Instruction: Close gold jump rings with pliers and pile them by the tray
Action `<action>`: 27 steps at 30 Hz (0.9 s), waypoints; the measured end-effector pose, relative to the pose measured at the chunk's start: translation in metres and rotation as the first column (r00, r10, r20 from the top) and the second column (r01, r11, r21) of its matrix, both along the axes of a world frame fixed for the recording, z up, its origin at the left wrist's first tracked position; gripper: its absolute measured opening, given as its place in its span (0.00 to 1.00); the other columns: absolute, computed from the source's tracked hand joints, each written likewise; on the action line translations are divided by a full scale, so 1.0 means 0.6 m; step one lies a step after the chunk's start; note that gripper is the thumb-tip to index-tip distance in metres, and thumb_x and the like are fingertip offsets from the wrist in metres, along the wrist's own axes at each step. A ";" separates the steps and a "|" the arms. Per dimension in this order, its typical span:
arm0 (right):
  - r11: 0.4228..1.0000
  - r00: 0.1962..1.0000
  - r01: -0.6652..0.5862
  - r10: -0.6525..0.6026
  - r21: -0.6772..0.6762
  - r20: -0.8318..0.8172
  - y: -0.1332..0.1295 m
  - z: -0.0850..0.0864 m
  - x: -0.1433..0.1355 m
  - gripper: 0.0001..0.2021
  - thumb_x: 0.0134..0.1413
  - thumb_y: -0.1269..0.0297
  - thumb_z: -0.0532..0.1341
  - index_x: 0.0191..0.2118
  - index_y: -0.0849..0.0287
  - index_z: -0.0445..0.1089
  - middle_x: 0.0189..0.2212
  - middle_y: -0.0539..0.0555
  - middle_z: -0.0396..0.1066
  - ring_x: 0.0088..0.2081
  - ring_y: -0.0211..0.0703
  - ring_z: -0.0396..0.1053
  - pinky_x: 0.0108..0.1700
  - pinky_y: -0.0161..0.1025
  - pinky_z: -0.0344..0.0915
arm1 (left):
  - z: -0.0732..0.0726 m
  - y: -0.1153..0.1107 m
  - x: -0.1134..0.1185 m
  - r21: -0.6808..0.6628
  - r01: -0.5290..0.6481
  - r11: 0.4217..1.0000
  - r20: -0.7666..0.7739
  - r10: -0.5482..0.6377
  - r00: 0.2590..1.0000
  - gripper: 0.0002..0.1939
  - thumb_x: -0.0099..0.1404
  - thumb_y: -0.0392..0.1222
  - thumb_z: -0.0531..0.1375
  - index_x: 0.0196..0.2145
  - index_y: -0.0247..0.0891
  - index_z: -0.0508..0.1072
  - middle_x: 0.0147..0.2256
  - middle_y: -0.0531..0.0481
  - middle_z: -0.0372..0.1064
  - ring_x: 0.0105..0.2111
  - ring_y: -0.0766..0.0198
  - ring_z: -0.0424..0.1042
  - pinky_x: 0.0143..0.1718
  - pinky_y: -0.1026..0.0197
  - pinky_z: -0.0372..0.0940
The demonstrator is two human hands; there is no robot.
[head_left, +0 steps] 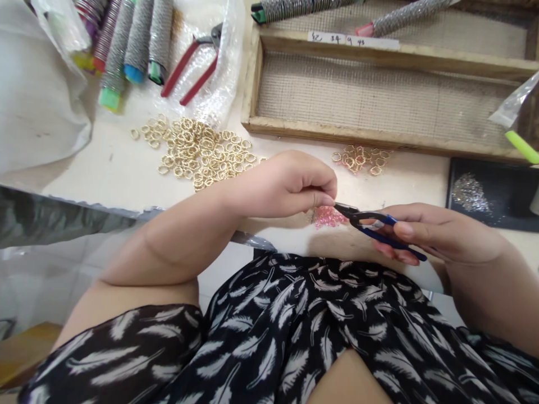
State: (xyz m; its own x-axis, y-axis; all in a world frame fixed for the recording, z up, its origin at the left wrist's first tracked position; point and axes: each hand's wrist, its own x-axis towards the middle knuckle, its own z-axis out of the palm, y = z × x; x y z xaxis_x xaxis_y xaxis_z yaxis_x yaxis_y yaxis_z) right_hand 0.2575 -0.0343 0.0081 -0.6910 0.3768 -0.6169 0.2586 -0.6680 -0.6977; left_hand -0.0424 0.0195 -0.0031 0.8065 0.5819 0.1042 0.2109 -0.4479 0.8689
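My right hand (415,231) is closed around the dark blue handles of a pair of pliers (370,223), whose jaws point left. The jaw tips meet the fingertips of my left hand (300,185), which is pinched shut; whatever sits between those fingers is hidden. Just below them on the table lies a small heap of pink beads (328,217). Beyond my left wrist spreads a large pile of gold rings (202,147). A smaller group of gold rings (362,158) lies farther back, near the wooden frame.
Wooden frames with wire mesh (251,120) fill the back right. A black tray (511,196) holds clear beads at right. Red-handled cutters (185,64) rest on a plastic bag at back left, beside several coil-wrapped rods (138,42). White cloth (37,106) covers the far left.
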 end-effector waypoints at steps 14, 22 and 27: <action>0.994 0.995 0.099 -0.100 0.036 0.024 -0.005 0.004 -0.008 0.24 0.63 0.40 0.69 0.35 0.61 0.74 0.28 0.53 0.73 0.22 0.33 0.63 0.22 0.33 0.57 | -0.012 -0.013 0.016 -0.390 -0.186 0.902 0.061 0.227 0.972 0.09 0.68 0.33 0.62 0.29 0.37 0.75 0.23 0.56 0.72 0.20 0.72 0.72 0.23 0.71 0.66; 0.994 0.994 0.106 -0.106 -0.015 0.035 -0.005 0.005 -0.011 0.25 0.62 0.39 0.70 0.33 0.60 0.74 0.28 0.52 0.73 0.23 0.33 0.63 0.22 0.32 0.58 | -0.010 -0.011 0.015 -0.242 -0.178 0.954 0.025 0.190 0.981 0.10 0.69 0.35 0.60 0.29 0.38 0.72 0.21 0.56 0.71 0.21 0.71 0.70 0.26 0.67 0.63; 0.994 0.994 0.108 -0.108 -0.028 0.009 -0.005 0.001 -0.009 0.25 0.62 0.39 0.70 0.33 0.61 0.74 0.29 0.53 0.73 0.22 0.31 0.64 0.22 0.30 0.59 | -0.007 -0.008 0.013 -0.028 -0.172 0.985 -0.020 0.172 0.985 0.11 0.71 0.38 0.59 0.29 0.39 0.72 0.23 0.54 0.69 0.27 0.67 0.70 0.34 0.63 0.62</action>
State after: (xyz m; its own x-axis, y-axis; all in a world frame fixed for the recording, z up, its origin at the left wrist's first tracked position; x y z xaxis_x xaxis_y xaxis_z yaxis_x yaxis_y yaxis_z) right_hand 0.2521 -0.0375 0.0086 -0.6429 0.4313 -0.6330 0.1890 -0.7115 -0.6768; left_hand -0.0348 0.0145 -0.0070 0.6956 0.7148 0.0720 0.2976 -0.3779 0.8767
